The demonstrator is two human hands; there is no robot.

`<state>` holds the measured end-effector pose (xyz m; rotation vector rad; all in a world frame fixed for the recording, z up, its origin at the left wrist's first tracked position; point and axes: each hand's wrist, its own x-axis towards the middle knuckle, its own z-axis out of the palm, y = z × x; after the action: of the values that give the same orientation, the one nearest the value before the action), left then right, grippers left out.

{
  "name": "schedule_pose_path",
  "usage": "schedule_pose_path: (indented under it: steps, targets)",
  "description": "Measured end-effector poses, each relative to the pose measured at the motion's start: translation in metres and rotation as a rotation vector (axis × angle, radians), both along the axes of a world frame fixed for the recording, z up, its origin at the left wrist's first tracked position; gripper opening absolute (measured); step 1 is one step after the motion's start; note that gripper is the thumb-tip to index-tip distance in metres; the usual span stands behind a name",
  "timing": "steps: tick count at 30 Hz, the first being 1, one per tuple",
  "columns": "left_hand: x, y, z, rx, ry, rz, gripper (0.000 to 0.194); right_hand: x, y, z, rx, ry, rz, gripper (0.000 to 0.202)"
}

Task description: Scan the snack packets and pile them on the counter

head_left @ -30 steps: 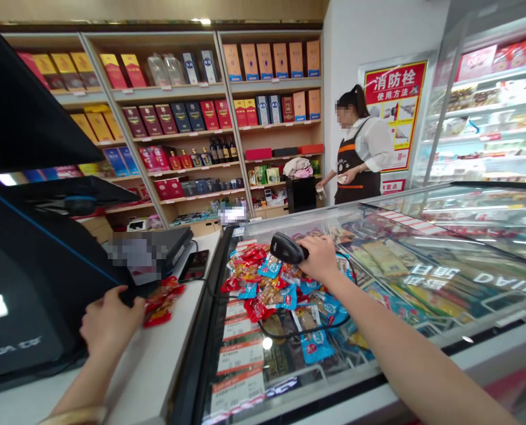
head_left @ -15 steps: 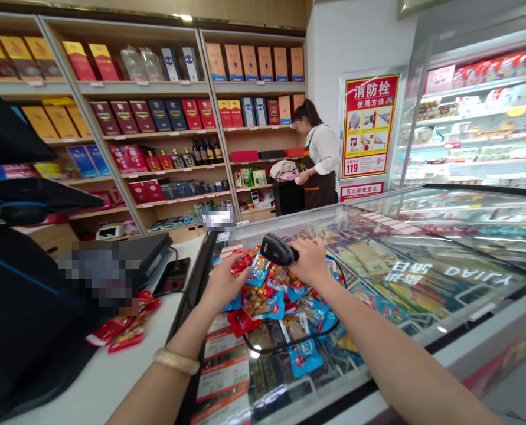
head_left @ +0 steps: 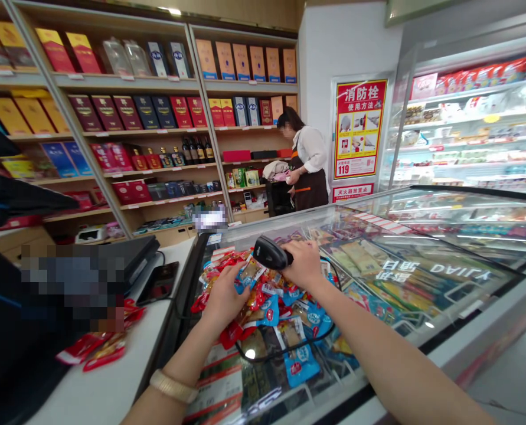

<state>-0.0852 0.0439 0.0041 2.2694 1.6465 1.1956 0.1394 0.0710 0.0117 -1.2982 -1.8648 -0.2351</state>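
Observation:
My right hand [head_left: 302, 264] is wrapped around the handle of a black barcode scanner [head_left: 269, 252], held over a heap of snack packets. My left hand [head_left: 226, 294] is at the left side of the heap, thumb and fingers around a small blue-and-clear snack packet [head_left: 251, 271]; part of that packet is hidden by the fingers. Red and blue snack packets [head_left: 267, 310] lie piled under both hands on the glass top of a freezer. One blue packet [head_left: 300, 357] lies at the near side. The scanner's black cable [head_left: 284, 353] loops around the packets.
On the left, a white counter [head_left: 125, 378] carries red snack packets [head_left: 105, 348], a black phone-like device [head_left: 159, 282] and dark checkout equipment. The freezer's glass top [head_left: 422, 236] stretches right. A person in an apron [head_left: 309, 159] stands behind it, near shelves of boxed goods.
The view has turned slightly right. My left hand has come off a red packet and is now at a blue-and-clear one. The scanner stays in my right hand.

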Motion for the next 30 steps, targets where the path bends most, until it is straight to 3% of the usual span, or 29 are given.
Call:
schedule_pose_path:
  steps: [13, 17, 22, 26, 30]
  targets:
    - [-0.012, 0.003, 0.01, -0.192, -0.778, 0.03, 0.034, 0.004, 0.004, -0.001, 0.079, 0.066, -0.052, 0.018]
    - [-0.012, 0.002, 0.013, -0.202, -0.996, 0.026, 0.039, 0.005, 0.004, -0.001, 0.096, 0.071, -0.044, 0.019]
    - [-0.014, 0.002, 0.024, -0.203, -1.341, -0.044, 0.03, 0.004, 0.002, 0.0, 0.099, 0.079, -0.031, 0.02]
    - [-0.021, 0.004, 0.033, -0.362, -1.644, -0.126, 0.008, 0.004, 0.001, 0.001, 0.101, 0.068, -0.023, 0.021]
    - [-0.03, 0.003, 0.032, -0.472, -1.85, -0.339, 0.031, 0.003, -0.001, 0.004, 0.114, 0.019, -0.001, 0.022]
